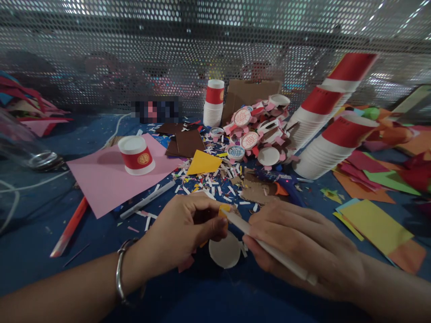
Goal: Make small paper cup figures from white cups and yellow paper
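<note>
My left hand (183, 231), with a metal bangle at the wrist, is closed in a pinch on a small yellow-orange paper piece (224, 210). My right hand (303, 244) is wrapped round a white pen-like stick (269, 246) whose tip touches that paper piece. Just below the two hands a white paper disc (225, 252) lies on the blue table (202, 300).
An upturned red-and-white paper cup (136, 154) stands on a pink sheet (111, 177). Paper scraps (208, 179), a yellow triangle (203, 163), brown card, cup stacks (332, 139) and coloured sheets (375, 224) crowd the middle and right. A white marker (148, 199) and orange stick (69, 228) lie left. Perforated metal screen behind.
</note>
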### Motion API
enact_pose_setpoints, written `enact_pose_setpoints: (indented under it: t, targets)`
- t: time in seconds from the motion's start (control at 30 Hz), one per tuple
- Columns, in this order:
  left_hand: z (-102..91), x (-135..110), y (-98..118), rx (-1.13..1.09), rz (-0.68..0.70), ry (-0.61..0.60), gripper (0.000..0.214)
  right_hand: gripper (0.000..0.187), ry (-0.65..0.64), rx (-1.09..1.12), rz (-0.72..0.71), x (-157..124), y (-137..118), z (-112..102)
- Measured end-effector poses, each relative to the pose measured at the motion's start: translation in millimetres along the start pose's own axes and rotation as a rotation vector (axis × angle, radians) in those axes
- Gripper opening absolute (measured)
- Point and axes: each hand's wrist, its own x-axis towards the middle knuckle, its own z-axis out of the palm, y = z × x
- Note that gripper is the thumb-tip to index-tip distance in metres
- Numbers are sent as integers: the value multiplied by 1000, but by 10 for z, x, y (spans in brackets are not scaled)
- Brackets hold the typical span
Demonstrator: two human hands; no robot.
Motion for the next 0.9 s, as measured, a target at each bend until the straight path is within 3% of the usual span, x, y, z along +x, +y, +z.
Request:
enact_pose_setpoints:
  t: [0.9]
  targets:
    - [-8, 8, -4, -19, 33, 21, 20, 13, 47, -48, 37, -27, 38, 17]
